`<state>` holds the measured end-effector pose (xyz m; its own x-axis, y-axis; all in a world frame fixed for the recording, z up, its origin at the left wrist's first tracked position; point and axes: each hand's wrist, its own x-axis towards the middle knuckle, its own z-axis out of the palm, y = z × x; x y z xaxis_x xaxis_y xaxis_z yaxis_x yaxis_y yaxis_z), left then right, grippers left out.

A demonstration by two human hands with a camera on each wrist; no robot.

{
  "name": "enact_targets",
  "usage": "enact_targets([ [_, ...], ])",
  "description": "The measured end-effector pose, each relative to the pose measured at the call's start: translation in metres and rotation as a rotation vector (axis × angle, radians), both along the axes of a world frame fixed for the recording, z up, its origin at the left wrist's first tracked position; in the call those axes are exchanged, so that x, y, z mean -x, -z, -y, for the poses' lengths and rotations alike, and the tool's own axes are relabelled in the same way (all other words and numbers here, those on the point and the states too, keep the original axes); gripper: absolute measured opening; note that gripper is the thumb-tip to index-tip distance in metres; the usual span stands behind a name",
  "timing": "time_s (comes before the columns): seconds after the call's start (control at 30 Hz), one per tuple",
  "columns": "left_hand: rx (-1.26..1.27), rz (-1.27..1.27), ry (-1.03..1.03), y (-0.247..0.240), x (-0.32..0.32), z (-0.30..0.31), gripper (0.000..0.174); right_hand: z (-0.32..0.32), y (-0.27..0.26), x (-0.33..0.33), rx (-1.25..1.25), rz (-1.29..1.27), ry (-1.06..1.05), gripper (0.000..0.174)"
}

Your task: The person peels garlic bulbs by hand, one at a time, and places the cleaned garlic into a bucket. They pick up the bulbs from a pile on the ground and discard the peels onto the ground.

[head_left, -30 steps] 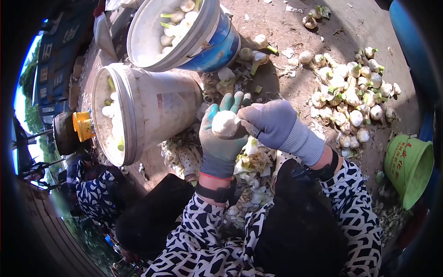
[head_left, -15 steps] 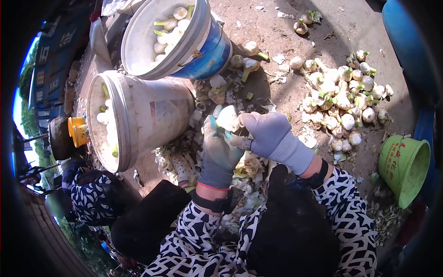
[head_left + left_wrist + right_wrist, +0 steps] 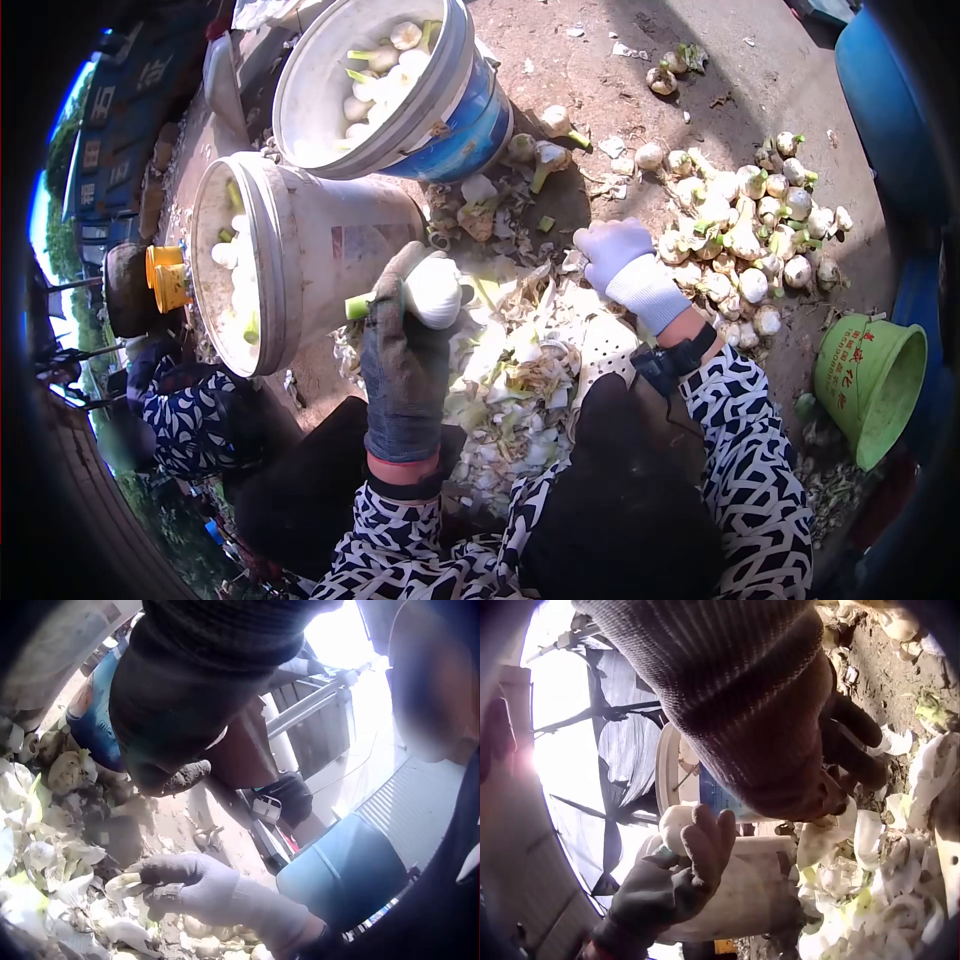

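My left hand (image 3: 400, 345), in a dark grey glove, grips a white peeled garlic bulb (image 3: 434, 291) beside the white bucket. The cut green stem (image 3: 357, 306) sticks out on the other side of the fingers. My right hand (image 3: 612, 255), in a light grey glove, is low over the ground by the heap of peelings (image 3: 520, 365). In the left wrist view its thumb and fingers pinch a pale strip of garlic skin (image 3: 121, 886). The right wrist view shows the bulb (image 3: 676, 829) raised in the left hand.
A white bucket (image 3: 345, 235) and a blue-and-white bucket (image 3: 465, 130) hold peeled garlic. Unpeeled garlic (image 3: 745, 230) lies piled on the right, with a tipped green bucket (image 3: 860, 385) nearer me. A perforated shoe (image 3: 606, 350) borders the peelings. Another person (image 3: 195, 420) is at the left.
The hands have parted. My left hand has turned and moved left with the garlic bulb; my right hand has gone right and away from it, with a strip of skin.
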<state>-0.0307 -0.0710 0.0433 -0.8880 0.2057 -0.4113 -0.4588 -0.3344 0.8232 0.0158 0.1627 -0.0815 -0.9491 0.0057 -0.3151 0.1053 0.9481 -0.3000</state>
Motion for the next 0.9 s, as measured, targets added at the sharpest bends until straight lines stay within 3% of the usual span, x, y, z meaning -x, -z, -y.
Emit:
enact_targets([
  [0.1,0.470,-0.522,-0.112,-0.063,0.035,0.034,0.052,-0.015,0.033,0.058,-0.111,-0.430,0.105,0.022],
  [0.13,0.611,-0.645,-0.212,-0.076,0.048,0.047,0.052,-0.015,0.045,0.082,-0.297,-0.325,0.079,0.036],
  [0.2,1.037,-0.808,-0.297,-0.093,0.069,0.085,0.049,-0.011,0.054,0.109,-0.393,-0.092,-0.012,0.048],
  [0.23,1.395,-0.968,-0.146,-0.093,0.082,0.115,0.047,-0.016,0.082,0.122,-0.164,-0.161,0.116,0.052],
  [0.27,1.397,-1.067,-0.196,-0.097,0.087,0.104,0.047,-0.020,0.112,0.130,0.064,-0.225,0.242,0.057],
  [0.3,1.355,-1.137,-0.215,-0.099,0.082,0.092,0.049,-0.019,0.097,0.134,0.346,-0.127,0.354,0.059],
  [0.33,1.310,-1.203,-0.235,-0.095,0.074,0.078,0.052,-0.016,0.083,0.131,0.345,-0.128,0.344,0.059],
  [0.4,0.852,-1.088,-0.115,-0.065,0.051,0.050,0.068,0.000,0.051,0.103,0.632,-0.053,0.413,0.058],
  [0.47,1.031,-1.097,0.231,-0.022,0.033,0.018,0.074,0.024,0.043,0.071,1.233,-0.130,0.498,0.042],
  [0.5,1.057,-0.913,0.391,-0.003,0.018,-0.005,0.075,0.040,0.030,0.050,1.672,-0.045,0.564,0.040],
  [0.53,1.086,-1.098,0.407,0.026,0.016,-0.014,0.076,0.052,0.017,0.031,2.113,0.048,0.625,0.038],
  [0.6,0.935,-1.065,0.390,0.055,0.001,-0.032,0.077,0.062,0.027,-0.001,1.435,-0.779,0.017,0.035],
  [0.63,0.888,-1.020,0.381,0.057,-0.005,-0.035,0.077,0.056,0.034,-0.012,1.127,-0.683,0.030,0.033],
  [0.67,0.838,-0.971,0.372,0.057,-0.011,-0.039,0.077,0.053,-0.011,-0.012,1.834,-0.241,0.484,0.034],
  [0.73,0.862,-0.996,0.391,0.048,-0.013,-0.040,0.076,0.032,-0.045,-0.014,0.953,-0.425,0.213,0.033],
  [0.8,0.882,-1.049,0.486,0.043,-0.014,-0.041,0.079,0.034,-0.056,-0.013,0.895,-0.491,0.318,0.031],
  [0.9,0.898,-1.065,0.467,0.041,-0.017,-0.041,0.079,0.034,-0.063,-0.009,1.023,-0.441,0.402,0.025],
])
